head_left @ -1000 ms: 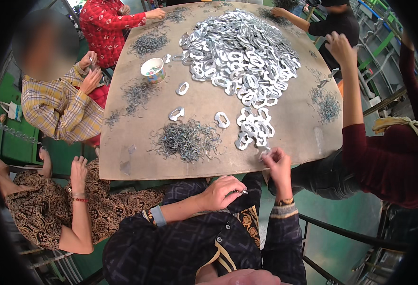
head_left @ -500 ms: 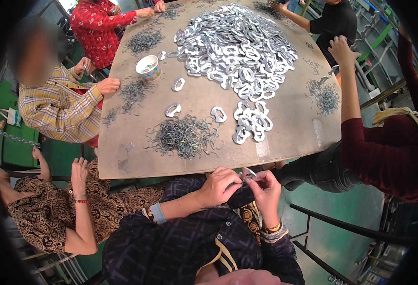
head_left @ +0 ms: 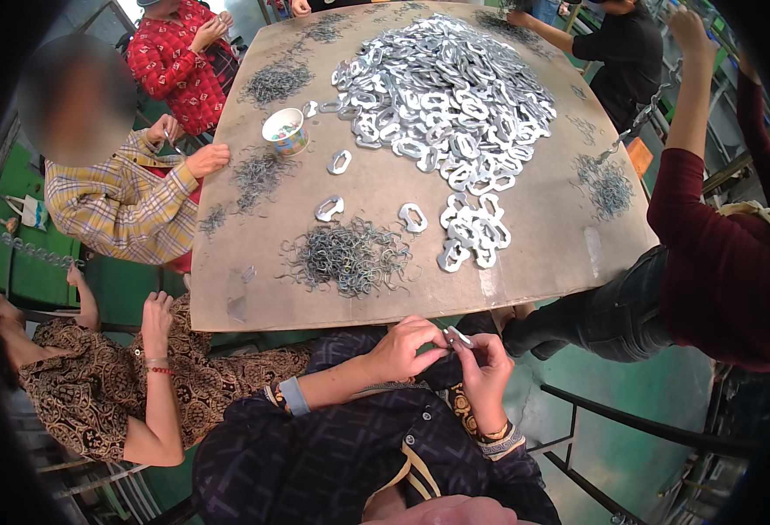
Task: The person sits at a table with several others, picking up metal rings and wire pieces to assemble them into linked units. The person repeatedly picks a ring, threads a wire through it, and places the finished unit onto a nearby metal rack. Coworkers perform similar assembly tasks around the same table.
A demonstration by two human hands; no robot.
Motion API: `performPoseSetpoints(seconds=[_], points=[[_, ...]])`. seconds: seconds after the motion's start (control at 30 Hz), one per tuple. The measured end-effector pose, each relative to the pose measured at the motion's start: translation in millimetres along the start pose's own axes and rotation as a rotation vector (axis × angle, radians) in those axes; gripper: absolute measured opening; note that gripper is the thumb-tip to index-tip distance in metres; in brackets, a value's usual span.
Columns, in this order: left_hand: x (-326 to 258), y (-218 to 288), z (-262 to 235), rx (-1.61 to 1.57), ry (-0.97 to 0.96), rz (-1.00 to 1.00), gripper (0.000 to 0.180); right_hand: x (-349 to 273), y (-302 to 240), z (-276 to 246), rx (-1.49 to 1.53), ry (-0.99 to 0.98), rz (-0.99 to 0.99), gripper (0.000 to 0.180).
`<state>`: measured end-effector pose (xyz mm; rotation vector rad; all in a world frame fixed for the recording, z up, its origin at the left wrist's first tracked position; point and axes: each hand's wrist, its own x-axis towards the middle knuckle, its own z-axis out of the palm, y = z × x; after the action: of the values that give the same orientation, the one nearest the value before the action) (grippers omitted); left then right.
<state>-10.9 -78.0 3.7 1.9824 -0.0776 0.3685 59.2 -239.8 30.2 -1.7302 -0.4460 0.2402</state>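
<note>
Just past the table's near edge, low in front of my body, both my hands work close together. My right hand (head_left: 488,363) pinches a small silver oval metal link (head_left: 460,337) between thumb and fingers. With its fingers closed, my left hand (head_left: 407,348) meets the link's left end. Whatever sits in that pinch is too small to make out. On the table beyond lies a tangled heap of thin, dark, curved wire-like pieces (head_left: 350,258). To its right a small cluster of the same silver links (head_left: 474,232) trails off a large pile of links (head_left: 446,87).
Three single links lie apart on the brown tabletop (head_left: 385,308), one being a link (head_left: 339,162) near a paper cup (head_left: 285,131). Co-workers stand around the table, including a person in a plaid shirt (head_left: 122,206) and one in maroon sleeves (head_left: 709,254). Dark metal rails (head_left: 630,420) run at lower right.
The link in my right hand has turned and lies flatter; my hands stay together. At right the maroon-sleeved person's arm has risen. The red-shirted person's hands have drawn back from the table.
</note>
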Motion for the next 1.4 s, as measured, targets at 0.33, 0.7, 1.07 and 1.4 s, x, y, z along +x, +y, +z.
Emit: performPoseSetpoints(seconds=[0.33,0.7,1.07,1.4], points=[[10.5,-55.6,-70.2,0.741,0.067,0.089,0.008,-3.7,-0.2,-4.1,-0.103,-0.018,-0.051,0.013],[27.8,-66.8,-82.0,0.478,0.154,-0.061,0.006,-2.6,-0.7,-3.4,-0.082,-0.05,-0.032,0.012],[26.0,-23.5,-74.2,-0.75,0.033,-0.521,0.01,1.0,1.4,4.1,-0.111,-0.036,0.025,0.011],[36.1,-36.2,-68.7,-0.487,0.165,-0.503,0.008,4.6,12.1,12.0,-0.145,-0.009,-0.008,0.011]])
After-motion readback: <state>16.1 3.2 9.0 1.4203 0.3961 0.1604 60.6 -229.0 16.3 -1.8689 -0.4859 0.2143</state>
